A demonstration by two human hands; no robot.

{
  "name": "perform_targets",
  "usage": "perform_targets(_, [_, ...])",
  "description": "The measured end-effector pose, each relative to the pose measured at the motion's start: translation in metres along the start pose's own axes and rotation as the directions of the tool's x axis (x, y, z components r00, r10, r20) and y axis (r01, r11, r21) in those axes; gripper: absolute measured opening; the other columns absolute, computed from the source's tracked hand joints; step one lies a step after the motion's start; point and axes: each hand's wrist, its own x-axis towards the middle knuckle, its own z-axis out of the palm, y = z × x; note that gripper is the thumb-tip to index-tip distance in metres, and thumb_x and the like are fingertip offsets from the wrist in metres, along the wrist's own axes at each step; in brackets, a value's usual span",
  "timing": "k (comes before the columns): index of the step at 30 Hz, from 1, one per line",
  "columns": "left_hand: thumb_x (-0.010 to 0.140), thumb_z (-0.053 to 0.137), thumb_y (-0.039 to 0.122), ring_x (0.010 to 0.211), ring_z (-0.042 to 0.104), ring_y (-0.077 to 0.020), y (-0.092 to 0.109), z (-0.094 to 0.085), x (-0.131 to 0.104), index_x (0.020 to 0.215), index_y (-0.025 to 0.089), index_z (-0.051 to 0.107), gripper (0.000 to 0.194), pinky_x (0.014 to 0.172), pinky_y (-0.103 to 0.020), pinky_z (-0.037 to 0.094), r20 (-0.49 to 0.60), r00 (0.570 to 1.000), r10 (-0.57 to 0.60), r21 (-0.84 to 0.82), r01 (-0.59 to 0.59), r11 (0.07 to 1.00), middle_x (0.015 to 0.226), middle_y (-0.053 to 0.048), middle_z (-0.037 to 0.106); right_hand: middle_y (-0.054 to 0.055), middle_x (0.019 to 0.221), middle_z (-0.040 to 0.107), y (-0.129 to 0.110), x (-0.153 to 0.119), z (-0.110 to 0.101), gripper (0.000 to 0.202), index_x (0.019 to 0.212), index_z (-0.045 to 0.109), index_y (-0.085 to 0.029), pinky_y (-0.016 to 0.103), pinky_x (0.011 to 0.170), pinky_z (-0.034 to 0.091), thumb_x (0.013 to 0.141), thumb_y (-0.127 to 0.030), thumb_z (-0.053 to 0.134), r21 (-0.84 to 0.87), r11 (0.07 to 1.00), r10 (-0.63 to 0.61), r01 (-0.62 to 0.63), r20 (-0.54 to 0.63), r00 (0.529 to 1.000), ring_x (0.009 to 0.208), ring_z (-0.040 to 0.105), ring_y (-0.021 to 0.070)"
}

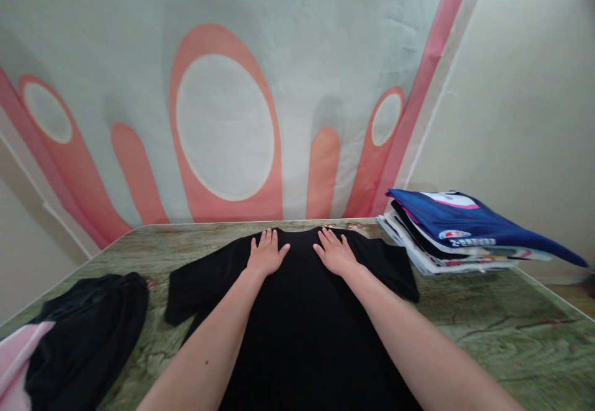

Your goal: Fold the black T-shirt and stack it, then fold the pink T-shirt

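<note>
A black short-sleeved shirt (297,312) lies spread out, its collar edge at the far side of the table and its sleeves out to both sides. My left hand (268,253) rests flat on the shirt near the left shoulder, thumb apart from the fingers. On the right shoulder area lies my right hand (335,252), palm down with the fingers spread. Neither hand grips any cloth. The lower end of the shirt runs out of view at the bottom, between my forearms.
A stack of folded clothes (418,243) with a dark blue jersey (478,219) on top sits at the table's right rear. Black cloth (88,336) and pink cloth (21,361) lie at the left. Behind the wood-patterned table (520,324) hangs a printed backdrop (297,88).
</note>
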Motion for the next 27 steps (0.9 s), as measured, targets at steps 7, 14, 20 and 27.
perform_targets(7, [0.095, 0.016, 0.058, 0.143, 0.015, -0.0286, 0.003, -0.010, -0.009, 0.147, 0.008, 0.026, 0.073, 0.112, -0.050, 0.017, -0.064, 0.998, -0.003, 0.047, 0.006, 0.999, 0.154, -0.017, 0.019, 0.007, 0.156, 0.016, -0.005, -0.004, -0.011, 0.062, 0.148, 0.027, -0.016, 0.048, 0.113, 0.007, 0.096, -0.049, 0.017, 0.009, 1.000, 0.021, -0.021, 0.016, 1.000, 0.143, 0.013, 0.0213])
perform_targets(14, [0.096, 0.016, 0.055, 0.141, 0.020, -0.0302, 0.035, -0.023, -0.061, 0.144, 0.009, 0.034, 0.068, 0.111, -0.050, 0.020, -0.136, 0.986, 0.095, 0.068, -0.086, 0.994, 0.152, -0.016, 0.026, 0.011, 0.154, 0.022, -0.031, -0.048, -0.029, 0.063, 0.147, 0.029, -0.014, 0.047, 0.113, 0.012, 0.096, -0.050, 0.021, 0.078, 0.988, -0.127, 0.136, -0.111, 0.986, 0.142, 0.016, 0.0233])
perform_targets(20, [0.097, 0.019, 0.051, 0.141, 0.021, -0.0272, 0.034, -0.024, -0.095, 0.146, 0.016, 0.032, 0.061, 0.110, -0.052, 0.021, -0.022, 0.984, 0.178, 0.054, -0.176, 0.983, 0.153, -0.010, 0.024, 0.009, 0.153, 0.026, -0.034, -0.096, -0.020, 0.061, 0.145, 0.033, -0.017, 0.047, 0.114, 0.011, 0.097, -0.050, 0.019, 0.081, 0.975, -0.202, 0.206, -0.059, 0.978, 0.142, 0.019, 0.0227])
perform_targets(27, [0.098, 0.022, 0.048, 0.142, 0.020, -0.0253, -0.018, -0.037, -0.115, 0.147, 0.021, 0.029, 0.057, 0.110, -0.048, 0.022, 0.021, 0.979, 0.201, 0.029, -0.202, 0.979, 0.154, -0.007, 0.025, 0.009, 0.151, 0.030, 0.027, -0.128, -0.036, 0.056, 0.144, 0.035, -0.015, 0.045, 0.114, 0.016, 0.097, -0.043, 0.023, 0.049, 0.992, -0.117, 0.119, -0.055, 0.992, 0.141, 0.023, 0.0218])
